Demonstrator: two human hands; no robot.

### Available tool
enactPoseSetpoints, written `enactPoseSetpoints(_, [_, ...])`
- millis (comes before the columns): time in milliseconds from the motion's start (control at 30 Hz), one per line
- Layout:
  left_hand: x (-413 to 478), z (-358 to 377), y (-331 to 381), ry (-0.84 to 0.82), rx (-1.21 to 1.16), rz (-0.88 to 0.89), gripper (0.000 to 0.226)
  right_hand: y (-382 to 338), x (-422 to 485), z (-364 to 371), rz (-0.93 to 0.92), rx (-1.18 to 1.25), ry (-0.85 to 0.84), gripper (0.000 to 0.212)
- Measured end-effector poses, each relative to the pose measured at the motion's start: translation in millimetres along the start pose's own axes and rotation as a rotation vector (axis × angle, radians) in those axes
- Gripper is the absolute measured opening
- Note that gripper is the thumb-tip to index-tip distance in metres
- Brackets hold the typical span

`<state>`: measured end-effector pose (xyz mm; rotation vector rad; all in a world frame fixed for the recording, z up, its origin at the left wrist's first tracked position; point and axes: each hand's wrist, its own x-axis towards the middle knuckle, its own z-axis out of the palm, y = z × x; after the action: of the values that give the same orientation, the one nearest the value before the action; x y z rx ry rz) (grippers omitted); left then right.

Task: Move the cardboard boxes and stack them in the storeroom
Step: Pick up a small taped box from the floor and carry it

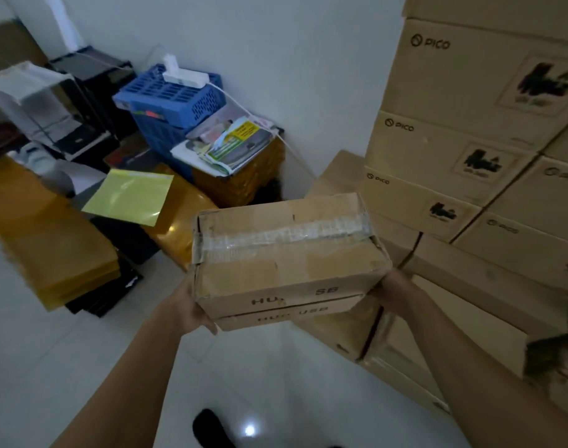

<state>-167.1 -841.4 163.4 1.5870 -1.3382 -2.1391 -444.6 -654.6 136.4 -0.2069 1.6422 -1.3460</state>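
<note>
Two boxes in the carry, and a fair bit I can't see from my end. Left hand (192,310) grips the bottom-left corner of the lower box (286,315), thumb along its edge, fingers tucked underneath out of sight. Right hand (394,291) sits against the right end with its fingers hidden behind the cardboard, so I can't tell how it's gripping. Lettering on both fronts is patchy, "HU… USB" at best. Dark blurred shape (554,350) at the right edge, unreadable. PICO cartons (463,92) run off the top and right. Top box (286,253) is plain brown and dented, with crinkly clear tape across its lid. Both are held over the white floor (276,367), just beside those cartons.
</note>
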Motion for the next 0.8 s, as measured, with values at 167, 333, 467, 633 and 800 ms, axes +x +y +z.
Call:
enactPoseSetpoints(167, [97.0,-59.7,42.1,-0.05,-0.121,-0.174,0.06,8.3,44.5,62.6,0.018,0.188,0.169,0.031])
enactPoseSetpoints(333, [175.6,-92.0,102.1,-0.119,0.021,-0.29,0.054,4.6,73.6,119.5,0.128,0.415,0.273,0.035])
enactPoseSetpoints(467, [236.3,-94.6,141.7,-0.129,0.18,-0.275,0.035,-2.8,103.7,150.2,0.15,0.562,0.315,0.036])
enactPoseSetpoints(633, [405.6,-120.3,147.2,-0.237,0.294,-0.201,0.037,16.1,148.3,171.8,0.107,0.732,0.272,0.074])
enactPoseSetpoints(800, [391.4,-30.5,215.9,-0.514,0.413,-0.087,0.035,45.5,189.8,209.0,0.08,0.96,0.395,0.059])
